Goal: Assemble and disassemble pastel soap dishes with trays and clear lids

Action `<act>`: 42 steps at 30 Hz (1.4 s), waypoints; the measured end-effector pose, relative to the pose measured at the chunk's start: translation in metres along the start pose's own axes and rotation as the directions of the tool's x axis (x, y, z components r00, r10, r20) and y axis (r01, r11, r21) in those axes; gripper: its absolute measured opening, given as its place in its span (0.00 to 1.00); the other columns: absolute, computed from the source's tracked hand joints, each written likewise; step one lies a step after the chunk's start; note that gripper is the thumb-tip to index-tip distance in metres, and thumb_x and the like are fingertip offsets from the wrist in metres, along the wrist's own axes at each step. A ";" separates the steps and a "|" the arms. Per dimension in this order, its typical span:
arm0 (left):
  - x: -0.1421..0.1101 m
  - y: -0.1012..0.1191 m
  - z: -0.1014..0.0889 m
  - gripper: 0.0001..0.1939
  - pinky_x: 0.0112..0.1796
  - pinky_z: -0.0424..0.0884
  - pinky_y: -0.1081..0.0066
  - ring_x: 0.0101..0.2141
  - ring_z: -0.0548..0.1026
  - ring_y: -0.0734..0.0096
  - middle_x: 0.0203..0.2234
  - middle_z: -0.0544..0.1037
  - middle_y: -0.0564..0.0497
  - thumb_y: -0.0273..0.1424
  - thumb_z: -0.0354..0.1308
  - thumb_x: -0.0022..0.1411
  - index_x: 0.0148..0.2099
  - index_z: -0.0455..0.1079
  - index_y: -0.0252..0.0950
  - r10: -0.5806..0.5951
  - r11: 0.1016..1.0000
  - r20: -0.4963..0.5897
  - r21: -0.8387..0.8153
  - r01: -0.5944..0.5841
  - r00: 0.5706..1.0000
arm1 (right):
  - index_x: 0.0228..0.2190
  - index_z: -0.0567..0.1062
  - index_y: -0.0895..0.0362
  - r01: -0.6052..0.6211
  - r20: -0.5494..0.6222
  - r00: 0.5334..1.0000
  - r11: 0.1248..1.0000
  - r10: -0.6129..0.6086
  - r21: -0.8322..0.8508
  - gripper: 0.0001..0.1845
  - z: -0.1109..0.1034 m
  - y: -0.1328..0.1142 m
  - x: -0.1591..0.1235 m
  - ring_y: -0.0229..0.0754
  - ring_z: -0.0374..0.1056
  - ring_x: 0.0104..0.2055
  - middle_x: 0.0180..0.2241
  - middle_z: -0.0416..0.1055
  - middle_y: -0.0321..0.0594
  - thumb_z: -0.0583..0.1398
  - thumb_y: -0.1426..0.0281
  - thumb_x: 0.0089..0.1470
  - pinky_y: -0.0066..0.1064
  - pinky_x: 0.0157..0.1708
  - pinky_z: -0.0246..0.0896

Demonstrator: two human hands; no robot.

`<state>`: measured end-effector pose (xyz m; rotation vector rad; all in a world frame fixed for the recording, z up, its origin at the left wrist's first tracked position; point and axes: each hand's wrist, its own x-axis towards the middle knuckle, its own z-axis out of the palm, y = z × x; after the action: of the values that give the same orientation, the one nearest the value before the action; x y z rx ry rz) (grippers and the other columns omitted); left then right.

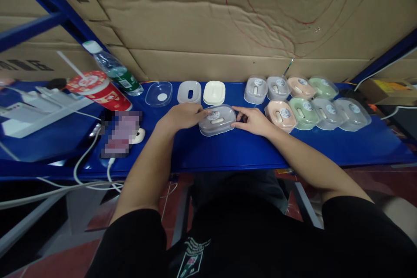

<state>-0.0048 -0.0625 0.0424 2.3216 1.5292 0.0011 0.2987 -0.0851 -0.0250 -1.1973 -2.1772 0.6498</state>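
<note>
A grey lidded soap box [217, 120] lies on the blue shelf [228, 152] in front of me. My left hand [181, 116] rests on its left end, fingers laid over the clear lid. My right hand [253, 120] grips its right end with curled fingers. Behind the box stand a clear lid [158, 94], a grey inner tray [189, 92] and a cream tray [214, 92], all loose.
To the right, several closed boxes in grey, pink and green [306, 100] stand in two rows. At left are a red paper cup with straw [99, 90], a water bottle [114, 69], a blurred phone [120, 134] and white cables [84, 160]. Cardboard backs the shelf.
</note>
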 end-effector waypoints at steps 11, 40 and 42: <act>0.005 -0.004 0.004 0.30 0.36 0.63 0.62 0.38 0.78 0.56 0.35 0.82 0.45 0.58 0.45 0.74 0.36 0.73 0.40 0.064 0.998 -0.079 0.033 -0.062 0.995 | 0.65 0.78 0.53 -0.028 0.012 0.999 0.983 0.030 -0.180 0.39 -0.005 -0.007 -0.002 0.48 0.82 0.39 0.43 0.87 0.40 0.75 0.56 0.56 0.40 0.44 0.74; 0.045 0.047 0.063 0.35 0.53 0.76 0.57 0.54 0.83 0.48 0.49 0.87 0.42 0.41 0.61 0.74 0.76 0.60 0.34 -0.007 0.986 -0.361 -0.159 -0.054 0.933 | 0.70 0.68 0.54 -0.201 -0.180 0.971 0.942 0.156 -0.269 0.34 -0.007 -0.014 0.007 0.58 0.83 0.45 0.41 0.87 0.44 0.64 0.62 0.67 0.47 0.46 0.77; 0.049 0.051 0.066 0.34 0.55 0.76 0.57 0.55 0.83 0.49 0.52 0.86 0.42 0.37 0.60 0.75 0.77 0.58 0.34 0.008 0.978 -0.379 -0.191 -0.087 0.925 | 0.71 0.68 0.53 -0.142 -0.168 0.980 0.961 0.103 -0.236 0.33 -0.004 -0.014 0.006 0.55 0.83 0.44 0.42 0.87 0.43 0.63 0.63 0.68 0.46 0.46 0.77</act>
<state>0.0735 -0.0566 -0.0141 2.2799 1.5530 0.6234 0.2901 -0.0861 -0.0113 -1.4698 -2.1099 0.3272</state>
